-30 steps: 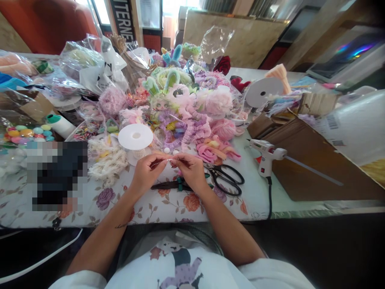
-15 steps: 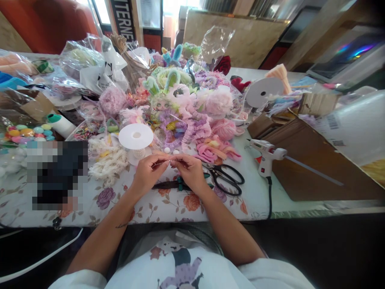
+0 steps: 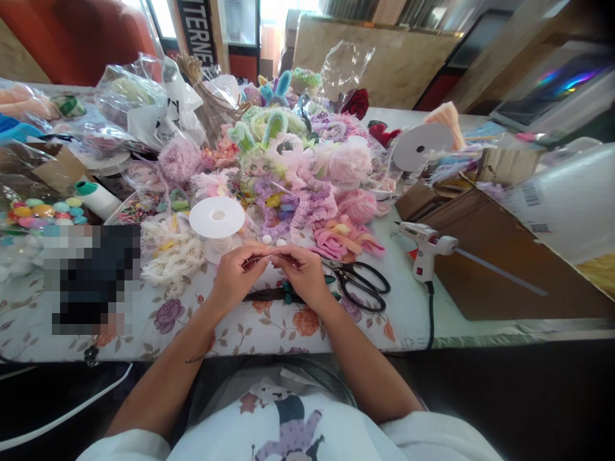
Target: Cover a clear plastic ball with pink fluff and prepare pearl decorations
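My left hand (image 3: 236,274) and my right hand (image 3: 306,276) meet over the near middle of the table, fingertips almost touching. Both are closed in a pinch on a thin string of tiny pale beads (image 3: 252,259); much of it is hidden by the fingers. Just beyond the fingertips sit two small white balls (image 3: 266,239). A white spool (image 3: 204,219) with beaded strand wound under its top disc stands to the left. Beneath my right wrist lie dark-jawed pliers with green grips (image 3: 266,295), partly covered. Black-handled scissors (image 3: 362,286) rest right of that hand.
A glue gun (image 3: 425,256) with a long glue stick stands at the right, beside a brown cardboard box (image 3: 509,269). Yarn, ruffled lilac trim (image 3: 269,208) and a doll (image 3: 260,168) crowd the middle. Cream fringed yarn (image 3: 173,262) and a blurred-out dark object (image 3: 98,275) lie left.
Both hands stay in nearly the same place, with only a slight shift of the fingers on the bead string. Nothing else has visibly moved.
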`<state>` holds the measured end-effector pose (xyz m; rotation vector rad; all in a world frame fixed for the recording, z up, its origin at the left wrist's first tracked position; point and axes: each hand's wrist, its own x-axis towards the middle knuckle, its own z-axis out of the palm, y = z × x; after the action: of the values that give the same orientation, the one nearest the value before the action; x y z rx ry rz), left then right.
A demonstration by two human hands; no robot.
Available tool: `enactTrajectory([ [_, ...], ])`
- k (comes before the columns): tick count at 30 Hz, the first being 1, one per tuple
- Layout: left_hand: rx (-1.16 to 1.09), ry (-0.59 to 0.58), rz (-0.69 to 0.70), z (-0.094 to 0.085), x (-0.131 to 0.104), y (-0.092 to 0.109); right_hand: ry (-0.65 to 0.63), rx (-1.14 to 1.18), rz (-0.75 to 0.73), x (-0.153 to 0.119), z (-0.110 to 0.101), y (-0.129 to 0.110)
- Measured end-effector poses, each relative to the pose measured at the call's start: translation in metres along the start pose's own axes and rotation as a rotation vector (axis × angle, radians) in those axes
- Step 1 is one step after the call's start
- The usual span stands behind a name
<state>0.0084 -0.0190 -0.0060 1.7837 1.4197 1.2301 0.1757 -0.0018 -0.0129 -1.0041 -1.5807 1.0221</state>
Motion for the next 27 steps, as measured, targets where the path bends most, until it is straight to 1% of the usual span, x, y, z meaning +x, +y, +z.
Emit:
enactTrajectory([
  [3,0.004,-0.001,0.013,0.0003,-0.0002,0.0003,0.013,-0.019,-0.022,0.0002,-0.0001,0.0002],
  [8,-0.011,0.006,0.028,-0.0001,-0.0004,0.002,0.053,-0.044,-0.01,0.0004,0.0003,0.0002],
  [17,-0.002,0.033,0.078,0.0009,0.0002,0.0008,0.056,-0.055,-0.023,0.0007,0.0006,-0.0011],
  [24,0.037,0.031,0.113,0.001,-0.0012,-0.002,-0.009,-0.045,0.014,0.0002,-0.0003,-0.0038],
  [27,0.081,0.049,0.157,0.002,-0.0019,-0.002,0.002,-0.078,-0.012,0.0002,-0.0004,-0.0028],
])
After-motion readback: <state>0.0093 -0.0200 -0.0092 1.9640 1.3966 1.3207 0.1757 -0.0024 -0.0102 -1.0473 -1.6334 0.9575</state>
